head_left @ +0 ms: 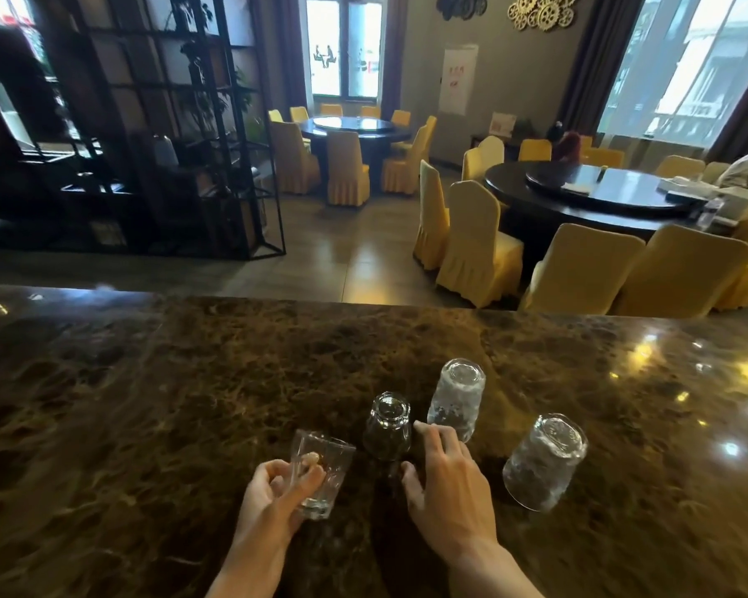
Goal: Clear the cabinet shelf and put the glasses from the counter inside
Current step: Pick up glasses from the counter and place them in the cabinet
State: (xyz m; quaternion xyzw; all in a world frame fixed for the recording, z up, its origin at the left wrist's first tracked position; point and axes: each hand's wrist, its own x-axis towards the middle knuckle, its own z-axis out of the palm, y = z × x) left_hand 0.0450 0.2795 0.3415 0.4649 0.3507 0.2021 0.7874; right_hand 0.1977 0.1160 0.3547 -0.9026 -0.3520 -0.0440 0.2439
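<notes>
Polished dark brown marble counter (191,403) fills the foreground of a dining hall, with round dark tables (601,196) and yellow-covered chairs (476,248) beyond it and a black metal grid shelf (169,123) at left. A person's left hand (277,489) is curled around a clear square-sided tumbler (320,472), thumb pressed against its near face, the glass tilted slightly with its mouth upward. The right hand (445,481) is spread loosely, fingers (432,433) reaching between two inverted glasses, gripping nothing. Just left of those fingers stands a small smooth clear glass (387,427), upside down. Behind the fingertips stands a taller textured clear glass (456,397), also upside down; whether the fingers touch it cannot be told. A third, wider textured clear glass (545,461) stands inverted to the right, apart from the hand. All three inverted glasses rest on the counter near its front edge.
</notes>
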